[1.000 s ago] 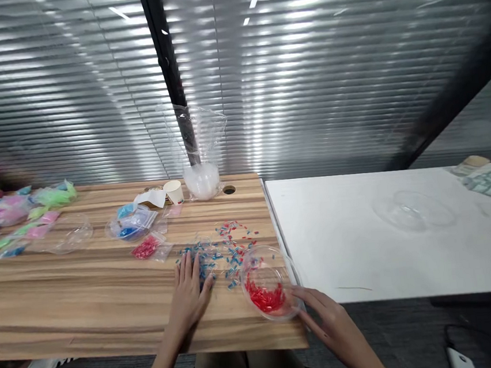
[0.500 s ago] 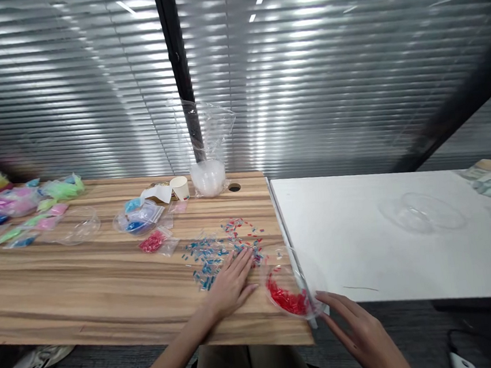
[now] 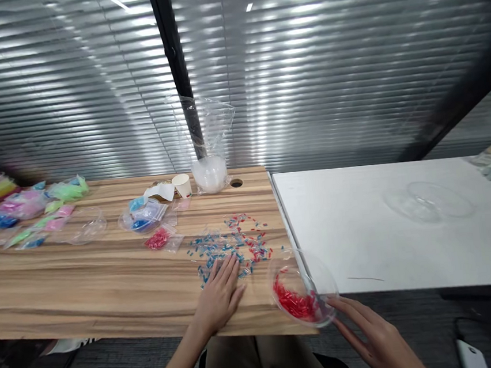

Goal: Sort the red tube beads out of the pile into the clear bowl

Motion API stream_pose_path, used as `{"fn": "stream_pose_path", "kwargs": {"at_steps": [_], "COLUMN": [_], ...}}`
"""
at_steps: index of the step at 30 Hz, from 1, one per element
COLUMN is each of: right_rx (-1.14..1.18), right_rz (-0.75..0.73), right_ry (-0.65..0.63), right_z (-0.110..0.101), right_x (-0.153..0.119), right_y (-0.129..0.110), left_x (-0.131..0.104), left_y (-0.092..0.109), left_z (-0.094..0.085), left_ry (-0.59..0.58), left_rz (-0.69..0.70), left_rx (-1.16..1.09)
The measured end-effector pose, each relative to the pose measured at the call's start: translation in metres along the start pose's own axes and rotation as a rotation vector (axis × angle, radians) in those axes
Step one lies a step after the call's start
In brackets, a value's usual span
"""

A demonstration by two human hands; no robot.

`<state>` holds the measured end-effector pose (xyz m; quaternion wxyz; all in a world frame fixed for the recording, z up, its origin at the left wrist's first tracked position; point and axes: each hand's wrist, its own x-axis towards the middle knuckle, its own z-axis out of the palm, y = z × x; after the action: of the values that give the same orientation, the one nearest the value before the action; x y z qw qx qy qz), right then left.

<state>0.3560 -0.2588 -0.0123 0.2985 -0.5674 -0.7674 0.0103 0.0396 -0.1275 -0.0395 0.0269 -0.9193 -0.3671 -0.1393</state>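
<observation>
My left hand lies flat on the wooden table, its fingertips over the near edge of a scatter of small blue tube-like beads. Red beads mingle with blue ones to the right of those fingers. A clear plastic bowl straddles the seam by the table's front corner, with a heap of red beads gathered on its near side. Fingers of my right hand close on the bowl's right rim; the thumb is partly hidden.
Further left are a small bag of red beads, a clear dish with blue bags, and another clear dish. A paper cup and a bagged white bowl stand at the back. Clear lids rest on the white table.
My left hand has slid left and slightly nearer over the beads, uncovering red and blue ones. My right hand stays at the bowl's rim; the view has shifted a little.
</observation>
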Motion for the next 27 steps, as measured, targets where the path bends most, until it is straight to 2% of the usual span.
{"fn": "stream_pose_path", "kwargs": {"at_steps": [3, 8, 12, 18, 23, 27], "right_rx": [0.000, -0.015, -0.010, 0.004, 0.017, 0.007], "right_rz": [-0.020, -0.033, -0.025, -0.011, 0.010, 0.000], "right_ry": [0.005, 0.003, -0.003, 0.009, -0.011, -0.004], "right_z": [0.000, 0.001, 0.001, -0.002, -0.005, -0.007], "right_x": [0.001, 0.004, 0.003, 0.002, 0.009, 0.011], "right_y": [0.000, -0.003, -0.010, -0.011, -0.011, -0.014], "left_x": [-0.001, 0.007, 0.004, 0.002, 0.026, 0.042], "left_y": [0.001, 0.004, 0.002, -0.001, 0.007, 0.015], "left_z": [-0.003, -0.009, -0.010, -0.004, 0.000, 0.003], "left_ry": [0.008, -0.071, -0.096, 0.050, 0.158, 0.139], "left_rz": [-0.006, 0.118, 0.091, 0.027, -0.137, -0.178], "left_rx": [0.013, -0.056, -0.071, -0.092, -0.148, -0.142]}}
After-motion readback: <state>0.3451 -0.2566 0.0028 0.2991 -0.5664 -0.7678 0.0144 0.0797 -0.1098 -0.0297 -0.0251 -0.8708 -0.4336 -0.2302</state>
